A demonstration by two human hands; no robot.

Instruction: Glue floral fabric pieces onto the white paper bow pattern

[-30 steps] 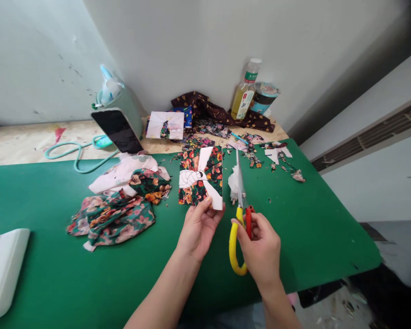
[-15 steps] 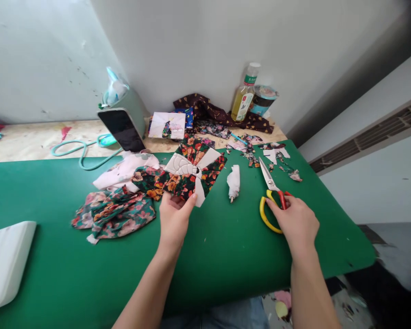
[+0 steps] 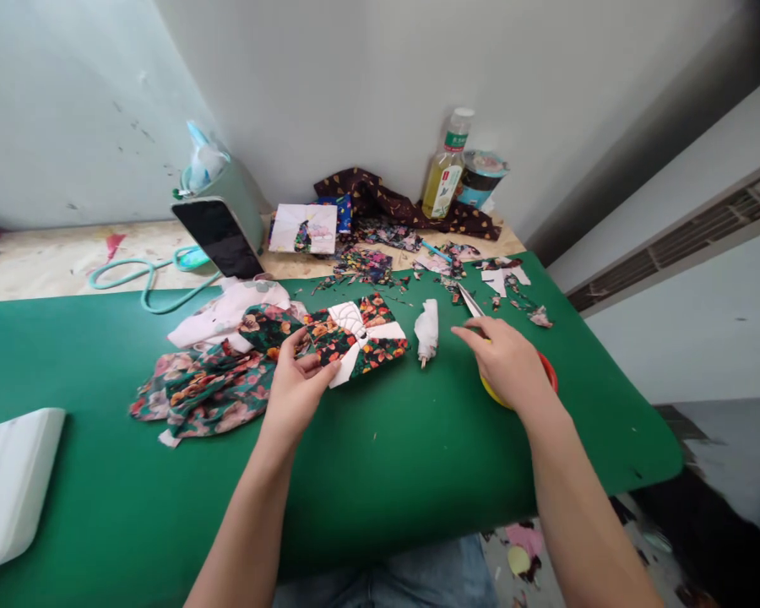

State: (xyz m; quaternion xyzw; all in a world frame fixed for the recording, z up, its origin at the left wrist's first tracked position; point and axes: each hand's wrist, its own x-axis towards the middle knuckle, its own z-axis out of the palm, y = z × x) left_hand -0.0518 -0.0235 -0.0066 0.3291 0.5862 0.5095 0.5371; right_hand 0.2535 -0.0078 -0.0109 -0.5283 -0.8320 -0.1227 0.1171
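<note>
Scissors (image 3: 470, 301) mostly covered by the right hand (image 3: 510, 359); white block (image 3: 16, 485) cut off by the left edge.
Only blade and bits of yellow and red handle show, so whether the right fingers grip them cannot be told; the left hand (image 3: 296, 384) covers part of the floral cloth (image 3: 219, 401). The phone (image 3: 219, 236) hides the lower front of the pale green container (image 3: 248, 207), the bottle (image 3: 443, 177) overlaps the printed cup (image 3: 483, 177), and its label's small print is unreadable. Both forearms run out at the bottom edge, and many scraps (image 3: 367, 263) are too small and tangled to separate.
</note>
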